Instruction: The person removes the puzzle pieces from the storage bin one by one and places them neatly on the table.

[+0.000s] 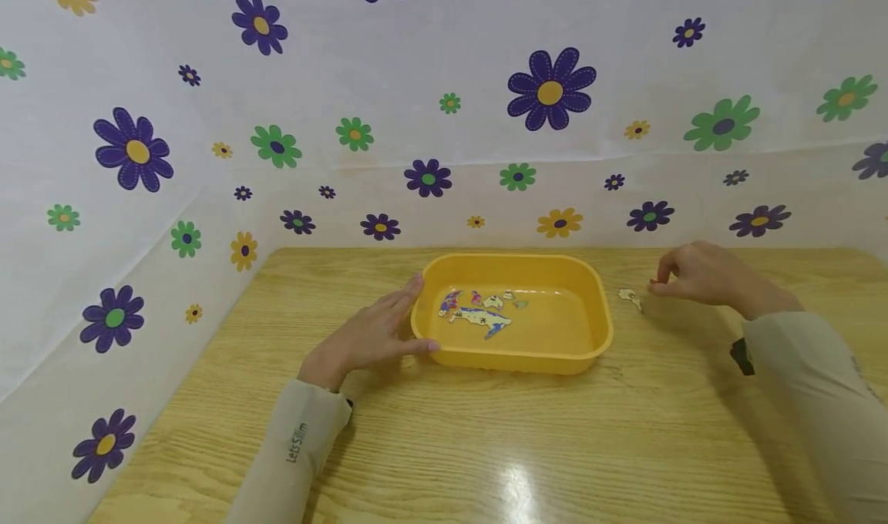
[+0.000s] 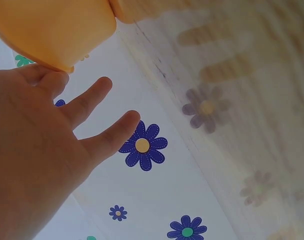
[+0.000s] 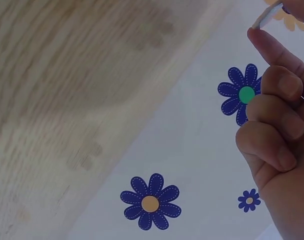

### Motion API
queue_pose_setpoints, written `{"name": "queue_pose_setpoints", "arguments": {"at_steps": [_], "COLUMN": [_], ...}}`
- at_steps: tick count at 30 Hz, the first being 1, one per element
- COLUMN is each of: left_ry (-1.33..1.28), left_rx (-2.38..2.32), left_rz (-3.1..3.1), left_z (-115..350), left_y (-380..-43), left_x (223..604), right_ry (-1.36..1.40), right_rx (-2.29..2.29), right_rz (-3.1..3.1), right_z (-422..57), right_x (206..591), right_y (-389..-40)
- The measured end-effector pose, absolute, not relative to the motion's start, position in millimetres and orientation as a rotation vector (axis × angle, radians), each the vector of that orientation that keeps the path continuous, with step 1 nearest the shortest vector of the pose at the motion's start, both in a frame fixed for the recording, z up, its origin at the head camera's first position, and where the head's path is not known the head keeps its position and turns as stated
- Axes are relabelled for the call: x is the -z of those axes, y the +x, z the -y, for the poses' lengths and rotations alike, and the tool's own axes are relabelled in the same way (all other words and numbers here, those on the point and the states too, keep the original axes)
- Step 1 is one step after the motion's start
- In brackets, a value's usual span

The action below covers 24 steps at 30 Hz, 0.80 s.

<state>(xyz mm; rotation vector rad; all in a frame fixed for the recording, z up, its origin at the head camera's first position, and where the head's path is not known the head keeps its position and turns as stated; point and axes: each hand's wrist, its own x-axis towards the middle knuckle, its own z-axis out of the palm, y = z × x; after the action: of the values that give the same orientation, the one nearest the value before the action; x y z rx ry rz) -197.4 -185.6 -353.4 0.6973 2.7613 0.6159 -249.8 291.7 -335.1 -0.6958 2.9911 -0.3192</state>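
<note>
My left hand rests against the left end of a yellow tray, thumb along the near rim and fingers spread at the left rim. In the left wrist view, two fingertips touch that rim while two other fingers extend free of it. To the right of the tray, my right hand pinches a small thin flat piece between thumb and index finger; its edge looks white and some red shows in the head view. The other fingers curl into the palm. Below and left of this hand, a cream irregular piece lies on the table.
Inside the tray lie several flat irregular pieces, among them a long cream and blue one and a red and blue one. The wooden table meets a white flower-print sheet at the back and left.
</note>
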Motion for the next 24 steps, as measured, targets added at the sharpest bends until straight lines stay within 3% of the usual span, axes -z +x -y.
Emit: {"name": "queue_pose_setpoints", "arguments": {"at_steps": [12,24], "left_ry": [0.702,0.698], "left_rx": [-0.621,-0.612], "left_rz": [-2.751,-2.752], "left_z": [186.1,186.4], "left_y": [-197.5,-197.9], "left_x": [354.1,354.0], "right_ry": [-0.665,-0.781], "right_rx": [0.196,0.328], "right_rz": [-2.920,-3.039], "right_z": [-298.7,-277.3], "right_x": [341.9,320.3], "right_y": [-249.7,-249.9]}}
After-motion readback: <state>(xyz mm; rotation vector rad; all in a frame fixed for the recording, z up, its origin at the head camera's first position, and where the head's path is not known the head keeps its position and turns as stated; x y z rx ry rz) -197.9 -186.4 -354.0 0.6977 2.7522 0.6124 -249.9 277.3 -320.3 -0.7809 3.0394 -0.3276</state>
